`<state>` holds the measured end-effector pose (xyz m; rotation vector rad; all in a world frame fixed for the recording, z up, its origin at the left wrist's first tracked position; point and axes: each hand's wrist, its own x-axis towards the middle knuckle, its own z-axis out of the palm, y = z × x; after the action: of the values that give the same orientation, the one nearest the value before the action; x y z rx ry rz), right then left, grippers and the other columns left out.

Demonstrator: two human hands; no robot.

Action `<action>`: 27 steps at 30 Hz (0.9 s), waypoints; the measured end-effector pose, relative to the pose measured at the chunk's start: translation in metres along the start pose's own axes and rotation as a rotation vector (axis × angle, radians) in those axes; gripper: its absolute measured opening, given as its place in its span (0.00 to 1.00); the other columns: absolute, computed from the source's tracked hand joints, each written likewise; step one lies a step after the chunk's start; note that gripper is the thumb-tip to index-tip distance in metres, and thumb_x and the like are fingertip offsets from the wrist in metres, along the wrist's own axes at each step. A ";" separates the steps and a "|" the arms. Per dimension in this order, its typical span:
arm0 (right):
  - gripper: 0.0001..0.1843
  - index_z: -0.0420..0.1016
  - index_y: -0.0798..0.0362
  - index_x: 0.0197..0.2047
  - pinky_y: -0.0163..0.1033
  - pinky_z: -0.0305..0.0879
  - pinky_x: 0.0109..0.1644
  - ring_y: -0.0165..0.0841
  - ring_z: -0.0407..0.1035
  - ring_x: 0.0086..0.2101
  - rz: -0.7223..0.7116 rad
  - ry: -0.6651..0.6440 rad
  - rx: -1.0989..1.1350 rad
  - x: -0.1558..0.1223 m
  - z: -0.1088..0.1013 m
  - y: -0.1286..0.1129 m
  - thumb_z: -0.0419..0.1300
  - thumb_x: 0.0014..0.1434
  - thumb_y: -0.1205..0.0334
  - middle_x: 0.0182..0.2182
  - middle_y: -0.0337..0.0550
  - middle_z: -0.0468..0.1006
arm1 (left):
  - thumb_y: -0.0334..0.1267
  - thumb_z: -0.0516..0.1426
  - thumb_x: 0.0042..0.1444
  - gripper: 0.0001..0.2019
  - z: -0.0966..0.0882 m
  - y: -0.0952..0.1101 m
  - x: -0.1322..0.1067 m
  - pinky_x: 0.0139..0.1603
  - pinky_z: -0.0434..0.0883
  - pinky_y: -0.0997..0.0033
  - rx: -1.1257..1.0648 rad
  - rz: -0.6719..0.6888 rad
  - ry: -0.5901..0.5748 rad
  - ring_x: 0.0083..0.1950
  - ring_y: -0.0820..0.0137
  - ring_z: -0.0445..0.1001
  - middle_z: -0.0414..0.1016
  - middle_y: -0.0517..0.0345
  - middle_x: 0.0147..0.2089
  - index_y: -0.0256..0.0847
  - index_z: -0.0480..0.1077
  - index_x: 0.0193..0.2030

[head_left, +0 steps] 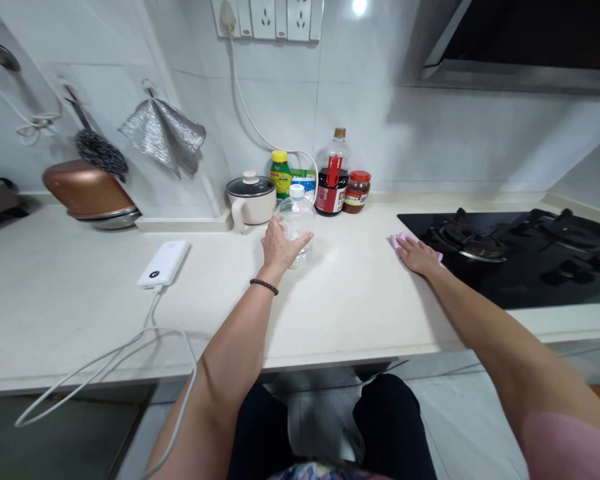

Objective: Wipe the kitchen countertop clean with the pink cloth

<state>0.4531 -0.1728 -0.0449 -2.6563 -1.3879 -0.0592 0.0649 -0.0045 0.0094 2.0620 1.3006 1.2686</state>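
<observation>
My left hand (279, 245) is wrapped round a clear plastic bottle (298, 220) with a white cap, which stands upright on the pale countertop (70, 293). A dark bead bracelet sits on that wrist. My right hand (418, 256) lies flat, fingers stretched, pressing a pink cloth (399, 239) onto the counter at the left edge of the black gas hob (520, 257). Most of the cloth is hidden under the hand.
Behind the bottle stand a small cream lidded pot (251, 198), a green bottle (281, 175), a dark sauce bottle (333, 175) and a red-lidded jar (357, 191). A white power bank (164, 264) with a trailing cable lies to the left. A copper pan (87, 190) leans at the wall.
</observation>
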 end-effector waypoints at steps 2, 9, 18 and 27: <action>0.34 0.54 0.52 0.75 0.72 0.46 0.68 0.60 0.46 0.70 0.018 -0.008 0.016 0.016 -0.001 -0.022 0.37 0.72 0.48 0.74 0.54 0.50 | 0.55 0.69 0.46 0.39 0.001 -0.001 0.000 0.60 0.66 0.50 0.009 -0.003 -0.004 0.58 0.54 0.72 0.72 0.49 0.54 0.44 0.59 0.60; 0.35 0.52 0.59 0.74 0.69 0.40 0.70 0.55 0.46 0.70 -0.149 -0.089 0.064 0.063 0.011 -0.131 0.36 0.72 0.48 0.74 0.58 0.48 | 0.55 0.70 0.47 0.39 0.004 -0.003 0.002 0.60 0.66 0.50 0.021 0.001 -0.007 0.59 0.54 0.72 0.72 0.48 0.54 0.44 0.58 0.60; 0.33 0.53 0.39 0.74 0.61 0.43 0.74 0.48 0.42 0.72 -0.502 -0.133 0.001 0.029 0.018 -0.244 0.38 0.70 0.43 0.75 0.34 0.48 | 0.53 0.71 0.45 0.40 0.005 -0.005 0.001 0.61 0.66 0.48 -0.034 0.052 0.047 0.59 0.53 0.73 0.73 0.50 0.54 0.45 0.60 0.60; 0.33 0.51 0.35 0.75 0.65 0.43 0.73 0.51 0.42 0.72 -0.654 -0.149 0.041 -0.046 0.011 -0.181 0.35 0.70 0.41 0.75 0.32 0.47 | 0.53 0.71 0.47 0.50 0.008 -0.007 0.001 0.65 0.64 0.48 -0.090 0.058 0.023 0.64 0.51 0.69 0.67 0.43 0.65 0.47 0.48 0.71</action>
<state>0.2787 -0.1064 -0.0409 -2.0959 -2.2146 0.0986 0.0679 0.0009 0.0004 2.0417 1.1796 1.3537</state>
